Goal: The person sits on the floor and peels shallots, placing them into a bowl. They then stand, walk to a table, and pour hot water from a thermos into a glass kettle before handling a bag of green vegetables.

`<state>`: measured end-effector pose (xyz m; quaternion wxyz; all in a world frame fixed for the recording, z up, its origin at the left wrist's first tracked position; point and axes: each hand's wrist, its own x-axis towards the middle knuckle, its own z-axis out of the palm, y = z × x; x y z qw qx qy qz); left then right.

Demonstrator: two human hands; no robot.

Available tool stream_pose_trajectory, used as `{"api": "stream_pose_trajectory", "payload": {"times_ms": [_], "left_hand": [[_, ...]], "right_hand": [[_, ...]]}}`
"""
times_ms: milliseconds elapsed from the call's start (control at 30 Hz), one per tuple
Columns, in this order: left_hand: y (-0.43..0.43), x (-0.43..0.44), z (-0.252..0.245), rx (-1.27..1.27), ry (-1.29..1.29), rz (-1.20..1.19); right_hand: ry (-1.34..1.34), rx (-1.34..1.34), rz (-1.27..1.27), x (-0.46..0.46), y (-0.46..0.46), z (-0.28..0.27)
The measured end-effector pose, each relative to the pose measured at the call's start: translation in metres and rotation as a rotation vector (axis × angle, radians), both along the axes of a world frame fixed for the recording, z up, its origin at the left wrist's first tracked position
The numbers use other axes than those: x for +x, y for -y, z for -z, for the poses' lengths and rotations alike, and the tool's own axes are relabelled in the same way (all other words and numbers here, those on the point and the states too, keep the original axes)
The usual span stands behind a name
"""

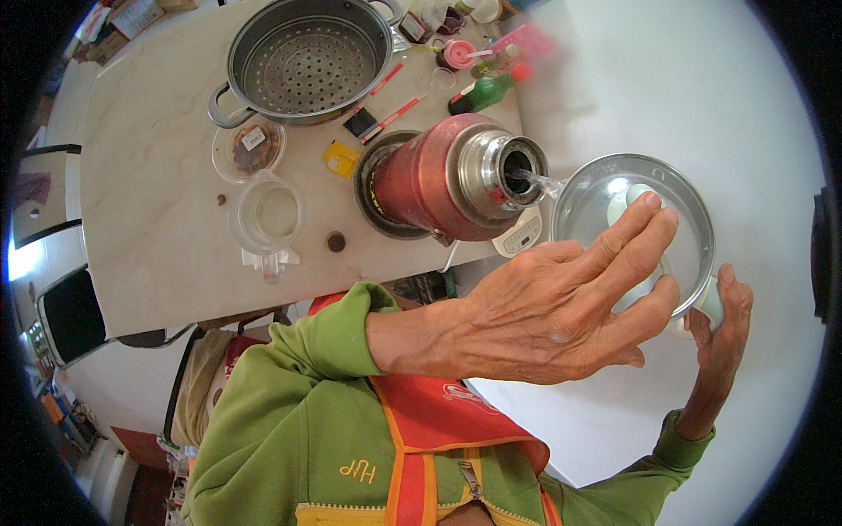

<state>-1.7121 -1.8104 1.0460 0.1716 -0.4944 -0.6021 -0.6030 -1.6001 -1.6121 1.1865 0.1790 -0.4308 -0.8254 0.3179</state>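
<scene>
My left hand [559, 309] presses its fingers on the pale green knob [618, 207] of a glass lid with a steel rim [704, 217]. The lid covers a pale pot, mostly hidden below it. My right hand [720, 322] grips the pot's pale green handle [712, 304] on the far right side. Water [544, 183] streams from the lid's rim into the steel mouth [520, 167] of a red vacuum flask [421, 184]. Uncapped, the flask stands at the table's edge on a dark round base [364, 210].
A steel steamer pot [309, 66] sits on the marble-look table [158, 164]. Nearby are a clear plastic jug [266, 217], a food tub [253, 150], a yellow packet [341, 158] and a green bottle [487, 93]. A white control-panel base [520, 235] lies beside the flask.
</scene>
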Motion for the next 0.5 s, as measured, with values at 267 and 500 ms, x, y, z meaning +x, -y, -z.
{"api": "stream_pose_trajectory", "payload": {"times_ms": [267,500], "left_hand": [[-0.003,0.000,0.002,-0.004,0.007,-0.012],[-0.005,-0.001,0.004,0.032,0.028,-0.013]], "right_hand": [[0.049,0.180,-0.035,-0.008,0.003,0.004],[0.189,0.290,-0.351,0.023,-0.050,-0.005]]}}
